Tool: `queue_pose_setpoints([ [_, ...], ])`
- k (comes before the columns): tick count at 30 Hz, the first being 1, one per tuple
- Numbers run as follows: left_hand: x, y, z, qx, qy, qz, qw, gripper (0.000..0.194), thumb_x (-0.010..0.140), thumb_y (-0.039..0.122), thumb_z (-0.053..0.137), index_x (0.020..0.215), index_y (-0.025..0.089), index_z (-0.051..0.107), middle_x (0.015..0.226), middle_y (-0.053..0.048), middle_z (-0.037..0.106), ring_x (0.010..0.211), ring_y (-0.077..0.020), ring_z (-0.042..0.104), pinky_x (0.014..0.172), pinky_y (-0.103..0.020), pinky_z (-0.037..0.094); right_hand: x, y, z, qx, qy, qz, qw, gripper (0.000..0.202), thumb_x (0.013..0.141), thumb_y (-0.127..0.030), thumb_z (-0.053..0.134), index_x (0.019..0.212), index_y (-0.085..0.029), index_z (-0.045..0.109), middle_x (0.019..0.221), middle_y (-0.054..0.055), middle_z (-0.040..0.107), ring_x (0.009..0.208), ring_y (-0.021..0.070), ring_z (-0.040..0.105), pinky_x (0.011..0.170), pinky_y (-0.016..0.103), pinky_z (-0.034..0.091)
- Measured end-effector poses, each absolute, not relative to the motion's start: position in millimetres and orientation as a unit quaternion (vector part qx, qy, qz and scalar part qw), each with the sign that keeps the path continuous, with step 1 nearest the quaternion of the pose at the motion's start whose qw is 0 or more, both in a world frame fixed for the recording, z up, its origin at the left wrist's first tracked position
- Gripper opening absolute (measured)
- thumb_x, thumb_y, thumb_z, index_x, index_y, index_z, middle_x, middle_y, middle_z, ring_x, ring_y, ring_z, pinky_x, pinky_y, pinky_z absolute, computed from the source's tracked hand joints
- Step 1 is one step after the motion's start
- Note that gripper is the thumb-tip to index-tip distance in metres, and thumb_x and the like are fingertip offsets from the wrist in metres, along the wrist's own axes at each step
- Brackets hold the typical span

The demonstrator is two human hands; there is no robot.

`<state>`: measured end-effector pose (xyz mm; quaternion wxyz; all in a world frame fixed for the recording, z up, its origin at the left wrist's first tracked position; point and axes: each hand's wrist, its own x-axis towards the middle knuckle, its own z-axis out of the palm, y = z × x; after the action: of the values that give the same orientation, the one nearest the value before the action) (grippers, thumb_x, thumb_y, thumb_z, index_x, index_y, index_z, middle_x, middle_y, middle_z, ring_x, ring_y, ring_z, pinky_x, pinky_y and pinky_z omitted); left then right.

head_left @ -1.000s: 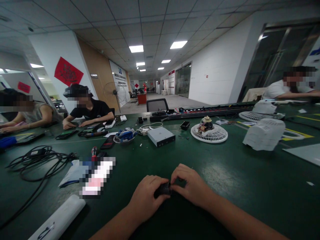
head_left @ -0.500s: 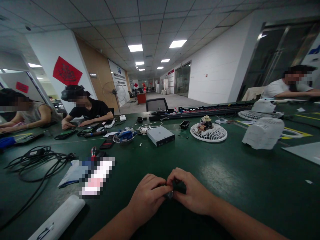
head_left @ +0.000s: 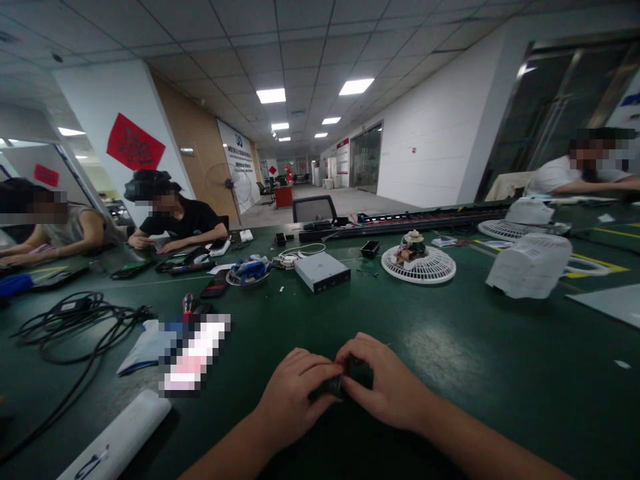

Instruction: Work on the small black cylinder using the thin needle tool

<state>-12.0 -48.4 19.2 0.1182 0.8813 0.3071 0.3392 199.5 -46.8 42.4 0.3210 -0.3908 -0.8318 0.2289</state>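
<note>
Close together over the near middle of the green table (head_left: 280,320) are both of my hands. My left hand (head_left: 296,387) is closed around a small dark piece (head_left: 334,385); its exact kind does not show. Thumb and fingertips of my right hand (head_left: 379,383) pinch at the right end of that same piece, with a gap between palm and fingers. Most of the piece is covered by my fingers. Beyond the hands lies a grey optical disc drive (head_left: 323,270).
A white slotted fan grille (head_left: 418,265) with a motor (head_left: 411,245) stands ahead right, near a white plastic housing (head_left: 530,265). To the left lie coiled black cables (head_left: 80,320), a screwdriver (head_left: 187,303) and a long white case (head_left: 120,433). Co-workers (head_left: 175,213) sit across the table.
My right fingers have shifted slightly on the dark piece, and its angle between the hands differs a little. The co-worker in black has raised a hand a little.
</note>
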Motion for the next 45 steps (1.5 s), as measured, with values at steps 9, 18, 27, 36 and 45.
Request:
queue_pose_setpoints([
  [9, -11, -48, 22, 0.825, 0.433, 0.344, 0.116, 0.034, 0.080, 0.019, 0.075, 0.112, 0.023, 0.066, 0.105, -0.006, 0.073, 0.098, -0.0256, 0.065, 0.089, -0.042, 0.049, 219, -29, 44, -0.426, -0.788, 0.154, 0.417, 0.020, 0.095, -0.020, 0.049, 0.106, -0.024, 0.066, 0.123, 0.009, 0.055, 0.116, 0.0255, 0.053, 0.099, 0.045, 0.045],
  [18, -13, -41, 19, 0.768, 0.519, 0.347, 0.140, 0.033, 0.079, 0.023, 0.073, 0.112, 0.024, 0.068, 0.107, -0.005, 0.073, 0.099, -0.0262, 0.065, 0.088, -0.042, 0.051, 219, -26, 32, -0.364, -0.671, 0.314, 0.565, 0.027, 0.098, -0.047, 0.049, 0.097, -0.023, 0.061, 0.082, 0.003, 0.063, 0.076, 0.0185, 0.063, 0.070, 0.031, 0.053],
  [27, -12, -43, 21, 0.777, 0.507, 0.342, 0.152, 0.034, 0.078, 0.021, 0.076, 0.111, 0.025, 0.069, 0.107, -0.004, 0.073, 0.100, -0.0257, 0.065, 0.089, -0.042, 0.051, 216, -24, 33, -0.379, -0.696, 0.346, 0.502, 0.026, 0.099, -0.043, 0.049, 0.094, -0.021, 0.062, 0.080, 0.002, 0.066, 0.077, 0.0185, 0.065, 0.073, 0.031, 0.051],
  [36, -14, -42, 20, 0.781, 0.502, 0.337, 0.156, 0.034, 0.079, 0.021, 0.076, 0.113, 0.025, 0.068, 0.107, -0.004, 0.073, 0.100, -0.0262, 0.065, 0.090, -0.043, 0.051, 216, -24, 30, -0.380, -0.689, 0.363, 0.499, 0.027, 0.098, -0.045, 0.050, 0.095, -0.021, 0.061, 0.082, 0.003, 0.066, 0.078, 0.0188, 0.066, 0.072, 0.031, 0.051],
  [45, -13, -41, 23, 0.776, 0.507, 0.340, 0.159, 0.034, 0.079, 0.018, 0.076, 0.111, 0.025, 0.068, 0.106, -0.003, 0.073, 0.099, -0.0251, 0.065, 0.088, -0.041, 0.051, 215, -23, 29, -0.359, -0.664, 0.407, 0.514, 0.024, 0.098, -0.043, 0.051, 0.096, -0.021, 0.060, 0.081, 0.002, 0.066, 0.075, 0.0172, 0.064, 0.067, 0.029, 0.049],
])
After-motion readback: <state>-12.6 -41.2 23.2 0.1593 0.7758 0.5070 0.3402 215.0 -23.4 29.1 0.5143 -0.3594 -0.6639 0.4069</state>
